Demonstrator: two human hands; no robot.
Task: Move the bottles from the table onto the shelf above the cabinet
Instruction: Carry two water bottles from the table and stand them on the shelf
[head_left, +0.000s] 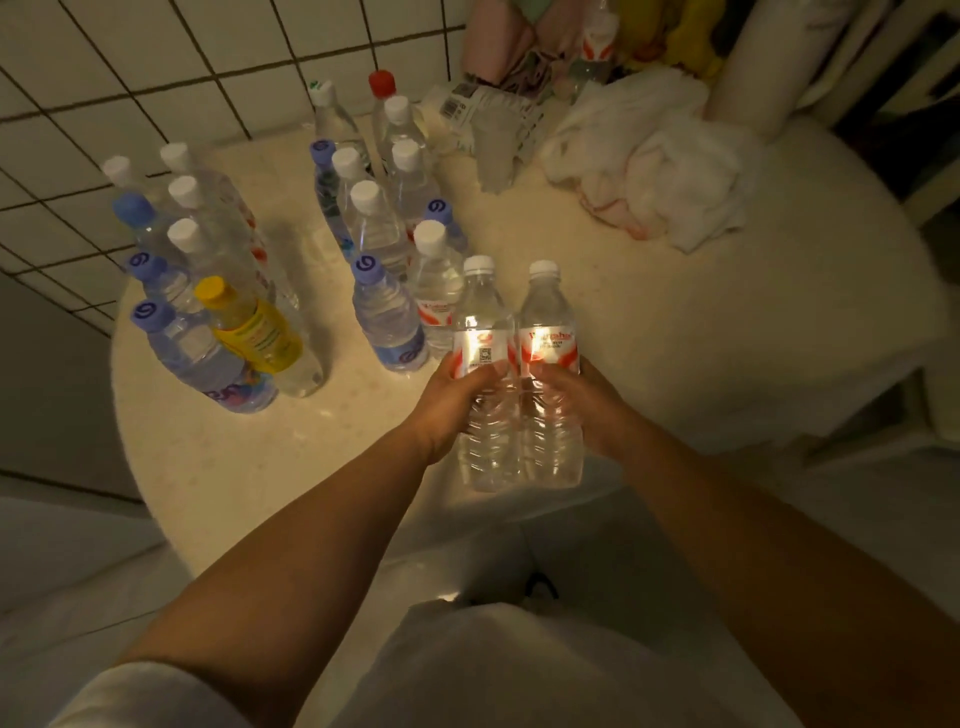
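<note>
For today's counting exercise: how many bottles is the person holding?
2. The left bottle in the left hand, the right bottle in the right hand, held side by side; none seems hidden.

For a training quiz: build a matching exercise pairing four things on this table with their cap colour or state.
Column 1:
1. bottle in left hand
2. yellow-labelled bottle
3. far bottle behind the middle group
4. white cloth

Column 2:
A. red cap
B. crumpled in a heap
C. yellow cap
D. white cap, gripped beside its twin

Pairs: 1-D, 2-C, 3-A, 4-B
</note>
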